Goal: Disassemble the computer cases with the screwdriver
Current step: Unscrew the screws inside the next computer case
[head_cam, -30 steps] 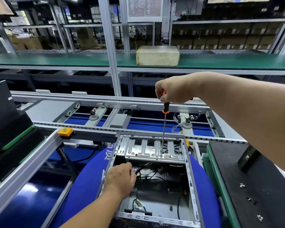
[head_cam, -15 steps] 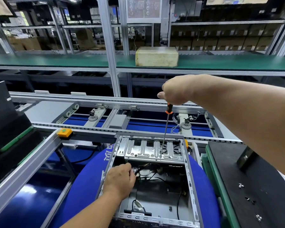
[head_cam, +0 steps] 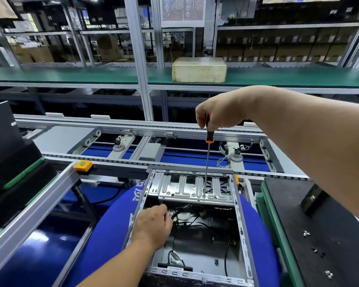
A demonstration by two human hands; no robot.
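An open metal computer case [head_cam: 245, 235] lies on a round blue pad, with black cables inside. A ribbed silver drive bracket [head_cam: 182, 189] spans its far end. My right hand [head_cam: 218, 112] grips the black and orange handle of a long screwdriver [head_cam: 207, 160], held upright above the case. Its tip touches the bracket at the right of centre. My left hand [head_cam: 153, 226] rests on the case's left wall, fingers curled inward near the cables; whether they hold anything is hidden.
The blue pad [head_cam: 104, 241] sits between an aluminium conveyor rail [head_cam: 29, 214] on the left and a black mat [head_cam: 319, 224] on the right with several loose screws [head_cam: 317, 250]. A yellow button box [head_cam: 83, 165] is on the rail. A beige box [head_cam: 199, 69] stands on the green shelf.
My right hand has shifted slightly on the screwdriver handle, showing more of it, while the tip stays on the bracket. My left hand has stayed on the case wall.
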